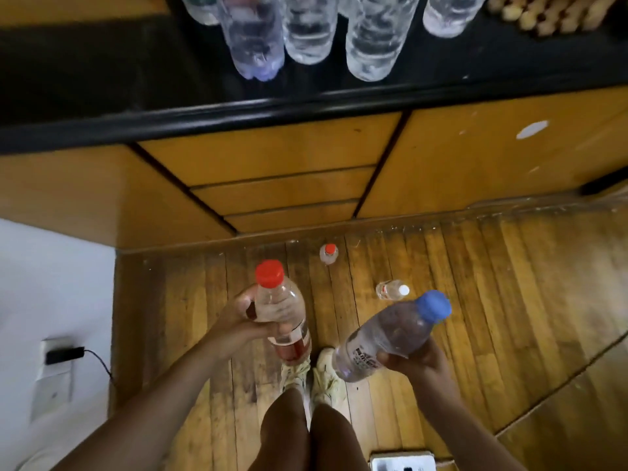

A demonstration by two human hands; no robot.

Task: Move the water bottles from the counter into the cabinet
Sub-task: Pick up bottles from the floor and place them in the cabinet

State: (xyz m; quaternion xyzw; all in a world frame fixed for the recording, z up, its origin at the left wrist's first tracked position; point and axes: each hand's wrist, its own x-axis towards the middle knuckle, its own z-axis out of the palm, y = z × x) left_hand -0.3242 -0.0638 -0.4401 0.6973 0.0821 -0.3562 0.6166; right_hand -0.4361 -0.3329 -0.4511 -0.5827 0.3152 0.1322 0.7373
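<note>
We held two bottles off counter [102, 79], mid-carry. Left hand [238, 317] clenched round red-capped bottle [282, 314], upright; right hand [411, 358] gripped blue-capped bottle [390, 338], tilted. More bottles [306, 32] stood on counter; two small bottles [360, 270] stood on floor [509, 283]. Cabinet doors [265, 164] below looked closed. We judged carry step in hand; next move called for freeing one hand, opening door.

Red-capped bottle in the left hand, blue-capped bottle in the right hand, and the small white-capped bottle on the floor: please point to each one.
Red-capped bottle [280, 309]: head view, on its clear upper body.
Blue-capped bottle [390, 334]: head view, on its clear body.
White-capped bottle [390, 289]: head view, on its body.
</note>
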